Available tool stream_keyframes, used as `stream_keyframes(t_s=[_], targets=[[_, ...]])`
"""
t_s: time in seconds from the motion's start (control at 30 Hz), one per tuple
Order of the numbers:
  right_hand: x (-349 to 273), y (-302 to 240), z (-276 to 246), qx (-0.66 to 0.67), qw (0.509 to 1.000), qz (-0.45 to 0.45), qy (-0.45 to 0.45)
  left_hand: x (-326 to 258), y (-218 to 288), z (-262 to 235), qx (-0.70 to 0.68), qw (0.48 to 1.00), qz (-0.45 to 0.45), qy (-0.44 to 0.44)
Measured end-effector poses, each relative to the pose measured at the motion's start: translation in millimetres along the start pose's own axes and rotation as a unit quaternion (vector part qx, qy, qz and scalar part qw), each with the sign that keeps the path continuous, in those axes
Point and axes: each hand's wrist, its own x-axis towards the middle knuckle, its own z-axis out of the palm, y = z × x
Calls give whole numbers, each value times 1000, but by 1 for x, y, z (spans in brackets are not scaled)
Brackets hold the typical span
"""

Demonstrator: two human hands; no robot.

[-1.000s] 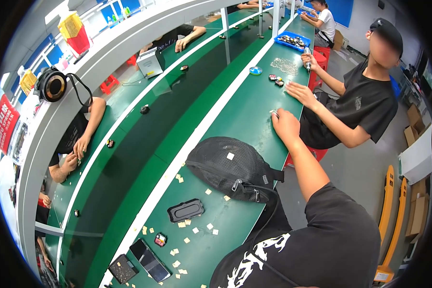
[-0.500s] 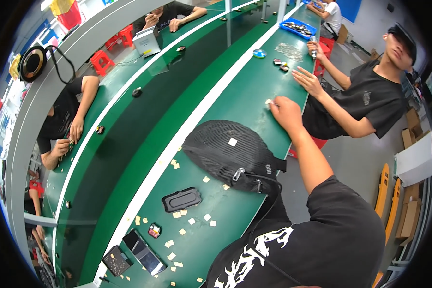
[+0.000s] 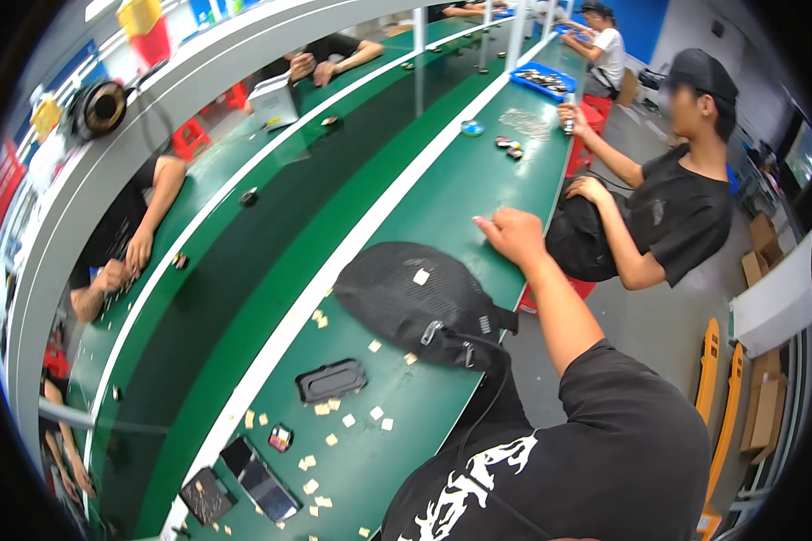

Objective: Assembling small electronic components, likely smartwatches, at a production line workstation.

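My right hand point(image 3: 517, 236) hovers at the bench's right edge, beyond a black textured bag point(image 3: 397, 302). Its fingers are curled in and the thumb points left; whether a small piece sits at the tip is too small to tell. My left hand is out of view. On the bag, which has zips on its near side, lies a small white square point(image 3: 420, 278). Nearer me are a black shallow tray point(image 3: 332, 380), a small black-and-pink device point(image 3: 281, 437), a dark phone point(image 3: 262, 480) and a black box point(image 3: 207, 498). Pale squares point(image 3: 331, 440) are scattered around them.
A dark conveyor belt point(image 3: 271, 243) runs along the green bench, carrying small dark items. Beyond my hand, a seated co-worker point(image 3: 677, 194) holds a tool, near a blue tray point(image 3: 543, 79) of parts. Other people sit across the belt. Yellow pallet-truck forks point(image 3: 708, 370) stand at right.
My right hand has shifted slightly left and down in view; the small pale piece seen at its fingertips is no longer clear. The co-worker's free hand has left the bench for the lap.
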Motion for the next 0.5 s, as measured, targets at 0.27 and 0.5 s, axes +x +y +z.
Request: stream_keyframes(t_s=[0.27,0.5], targets=[[-2,49,-1,-110,991,74,-16,15,-25,43,-116,976,123,135],[2,76,29,-119,983,-82,-113,13,-33,35,-135,962,164,170]])
